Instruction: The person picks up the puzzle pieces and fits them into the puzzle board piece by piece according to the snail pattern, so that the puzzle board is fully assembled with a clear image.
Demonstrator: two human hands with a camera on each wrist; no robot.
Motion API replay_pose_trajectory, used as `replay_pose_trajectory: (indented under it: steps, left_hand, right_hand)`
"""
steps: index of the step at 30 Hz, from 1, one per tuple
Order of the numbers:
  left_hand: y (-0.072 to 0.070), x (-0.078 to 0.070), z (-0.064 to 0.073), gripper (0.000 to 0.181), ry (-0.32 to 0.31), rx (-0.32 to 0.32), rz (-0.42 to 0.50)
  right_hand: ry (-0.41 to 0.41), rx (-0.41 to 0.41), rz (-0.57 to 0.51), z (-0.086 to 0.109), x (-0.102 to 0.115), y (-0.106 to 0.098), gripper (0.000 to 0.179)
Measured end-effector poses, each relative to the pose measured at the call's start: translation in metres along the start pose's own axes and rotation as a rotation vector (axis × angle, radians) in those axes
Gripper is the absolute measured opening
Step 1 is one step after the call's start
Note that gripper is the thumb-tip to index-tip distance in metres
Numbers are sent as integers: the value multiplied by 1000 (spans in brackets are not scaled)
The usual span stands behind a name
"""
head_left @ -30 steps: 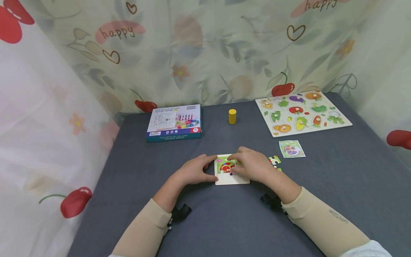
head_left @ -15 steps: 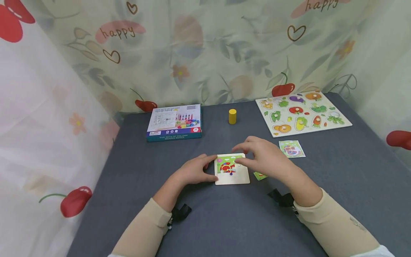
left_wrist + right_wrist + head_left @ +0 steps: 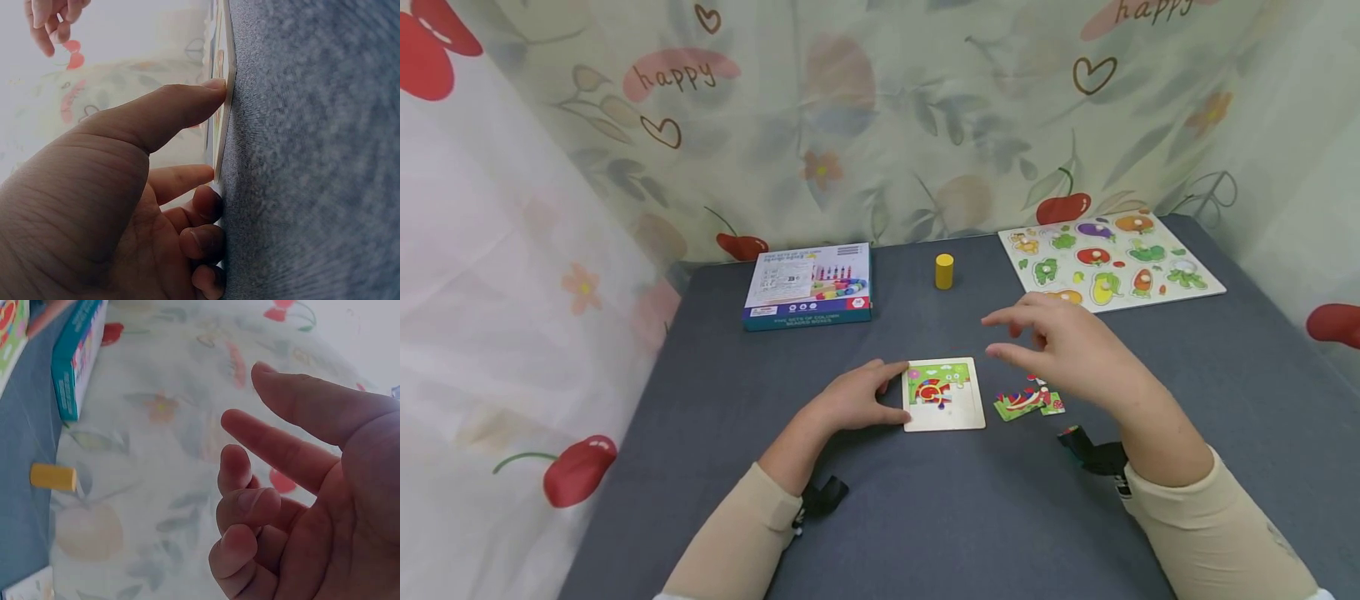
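A small square jigsaw puzzle board (image 3: 943, 419) lies on the table, its upper left part filled with a green and red picture and its lower part bare. My left hand (image 3: 859, 398) rests at the board's left edge, thumb and index fingertips spread along it; the other fingers curl beneath the palm in the left wrist view. Several loose puzzle pieces (image 3: 1018, 405) in green, red and white lie right of the board, partly overlapping. My right hand (image 3: 1071, 346) hovers above and beyond these pieces with thumb and index finger apart, holding nothing.
Toward the back stand a flat teal and white box (image 3: 808, 287) and a yellow cylinder (image 3: 944, 272). At the back right lies a large vegetable puzzle board (image 3: 1120, 258), its near edge partly covered by my right hand. A patterned curtain (image 3: 880, 125) borders the table's back.
My right hand has lifted off the puzzle board and moved right and away from me, uncovering the loose pieces and covering the small picture card. My left hand has stayed in place.
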State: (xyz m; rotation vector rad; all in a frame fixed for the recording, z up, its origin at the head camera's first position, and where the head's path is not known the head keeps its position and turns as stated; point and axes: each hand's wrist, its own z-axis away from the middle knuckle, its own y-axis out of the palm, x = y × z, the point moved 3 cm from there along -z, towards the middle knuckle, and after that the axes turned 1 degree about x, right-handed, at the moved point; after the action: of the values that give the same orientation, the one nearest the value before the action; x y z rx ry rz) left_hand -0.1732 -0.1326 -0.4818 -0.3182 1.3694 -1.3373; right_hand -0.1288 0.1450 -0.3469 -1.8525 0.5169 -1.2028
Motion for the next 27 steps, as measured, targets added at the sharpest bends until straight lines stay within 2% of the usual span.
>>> replay_pose_trajectory:
  steps: [10, 18, 27]
  left_hand:
    - [0, 1, 0, 84, 2, -6, -7]
    - [0, 1, 0, 83, 8, -4, -13]
    - [1, 2, -2, 81, 6, -2, -18]
  right_hand:
    - [35, -47, -1, 6, -16, -25, 32]
    - [30, -91, -1, 15, -25, -43, 34]
    - [73, -79, 58, 18, -36, -52, 38]
